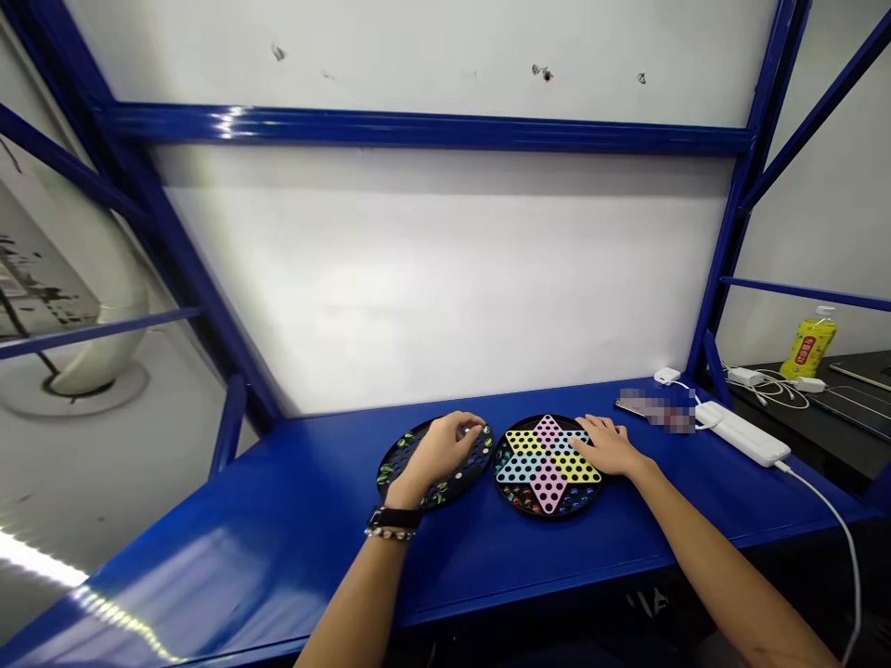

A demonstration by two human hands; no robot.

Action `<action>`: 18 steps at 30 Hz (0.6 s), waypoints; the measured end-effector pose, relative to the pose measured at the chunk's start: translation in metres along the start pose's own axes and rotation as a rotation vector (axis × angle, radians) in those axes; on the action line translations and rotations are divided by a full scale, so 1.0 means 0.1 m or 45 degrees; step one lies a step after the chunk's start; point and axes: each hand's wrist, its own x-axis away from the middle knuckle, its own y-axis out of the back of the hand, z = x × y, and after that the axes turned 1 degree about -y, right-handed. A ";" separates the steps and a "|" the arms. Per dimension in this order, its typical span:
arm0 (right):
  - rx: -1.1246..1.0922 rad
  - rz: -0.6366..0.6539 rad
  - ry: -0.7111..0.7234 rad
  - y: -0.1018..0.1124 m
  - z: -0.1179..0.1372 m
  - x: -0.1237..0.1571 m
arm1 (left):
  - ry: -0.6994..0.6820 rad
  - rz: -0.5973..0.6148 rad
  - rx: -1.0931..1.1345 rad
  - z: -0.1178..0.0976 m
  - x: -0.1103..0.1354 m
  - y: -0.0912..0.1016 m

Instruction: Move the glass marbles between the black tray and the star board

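Two round boards lie side by side on the blue shelf (pixel 292 520). The left one is a black perforated disc (pixel 418 464) with green marbles along its edge. My left hand (pixel 445 447) rests on it, fingers curled in a pinch near its far rim; what they hold is too small to make out. The right one is a Chinese checkers board (pixel 543 473) with a pink, yellow and blue star. My right hand (pixel 607 443) lies flat on its right side, fingers stretched out. A watch and a bead bracelet sit on my left wrist.
A white power strip (pixel 742 434) with cables lies at the shelf's right end, beside a blurred flat object (pixel 654 408). A yellow drink bottle (pixel 807 345) and chargers stand on a dark table to the right. Blue frame posts rise at both sides; a white wall is behind.
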 end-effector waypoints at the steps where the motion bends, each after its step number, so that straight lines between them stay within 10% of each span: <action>1: 0.004 0.005 -0.001 0.00 0.00 0.00 | 0.050 -0.045 -0.012 0.07 0.01 0.08; 9: 0.024 0.016 -0.002 0.00 -0.01 -0.01 | 0.339 0.206 -0.043 0.67 0.29 0.52; 18: -0.001 0.002 0.000 0.00 0.00 0.00 | 0.466 0.754 0.072 0.66 0.36 0.61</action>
